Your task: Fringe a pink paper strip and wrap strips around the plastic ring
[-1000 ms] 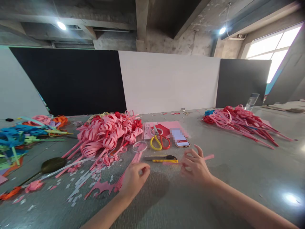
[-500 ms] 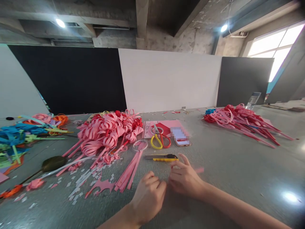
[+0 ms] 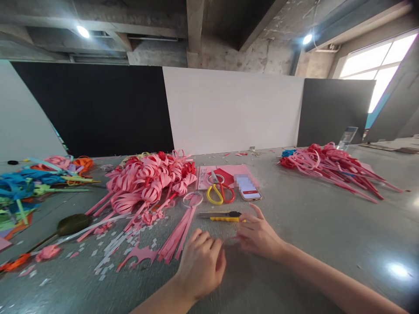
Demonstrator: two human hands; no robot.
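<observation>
My left hand (image 3: 203, 264) is closed, fingers curled down, above the near middle of the grey table. To its right, my right hand (image 3: 259, 235) pinches with one finger raised, just in front of the yellow utility knife (image 3: 225, 217). A thin, blurred bit of pink paper strip (image 3: 231, 238) shows between the two hands; the rest of it is hidden by my fingers. Left of my left hand lies a bundle of flat pink paper strips (image 3: 179, 233), with a clear tape ring (image 3: 193, 193) over its top end.
Scissors (image 3: 221, 187) with red and yellow handles rest on pink card (image 3: 242, 170) beside a phone (image 3: 248, 188). Pink paper flowers (image 3: 147, 179) are piled at left, blue and green ones (image 3: 32, 183) further left. Another pink-red bundle (image 3: 327, 165) lies at right. Paper scraps (image 3: 109, 248) litter the left.
My hands have moved slightly apart, the right one a little to the right. The pink strip end that stuck out right of my right hand no longer shows there.
</observation>
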